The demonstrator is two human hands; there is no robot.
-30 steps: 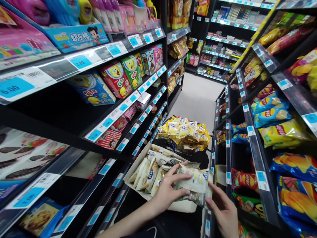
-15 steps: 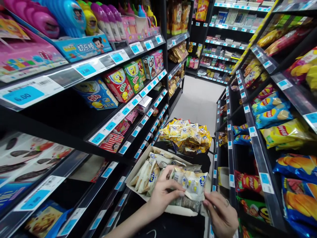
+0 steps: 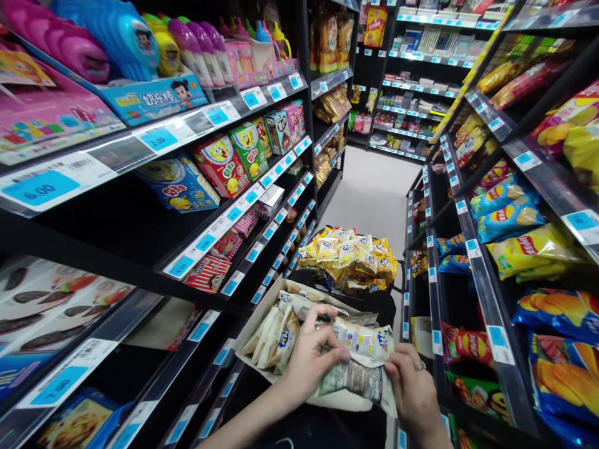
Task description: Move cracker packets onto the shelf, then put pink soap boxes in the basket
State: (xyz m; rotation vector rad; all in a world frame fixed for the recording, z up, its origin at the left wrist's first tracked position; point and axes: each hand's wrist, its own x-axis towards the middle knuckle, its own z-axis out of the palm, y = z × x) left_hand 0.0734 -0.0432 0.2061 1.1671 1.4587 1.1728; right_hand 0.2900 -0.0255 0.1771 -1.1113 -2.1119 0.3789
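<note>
- The left hand [image 3: 309,358] is closed over the near end of a small stack of snack packets [image 3: 362,358], thumb on top; the stack is held just above the front edge of the open cardboard box [image 3: 255,330] that sits low in the aisle.
- The right hand [image 3: 414,393] pinches the right edge of the same stack, fingers curled under the lowest packet, whose printed back faces up.
- The wrappers look slick, and several are held in one grip: I judge the lowest could slide out and drop to the floor or fall between the box and the right-hand shelf.
- The lowest packet seems turned the other way from those above it, though blur leaves this uncertain; a mixed stack could end up shelved face-down.
- More pale packets [image 3: 276,330] stand on edge in the box just beside the left hand; a careless pull could knock the row flat.
- The heap of yellow packets [image 3: 350,255] beyond the box is piled high and loose, so a knock to its carrier could spill it.
- Squeezing too hard could crush the contents.
</note>
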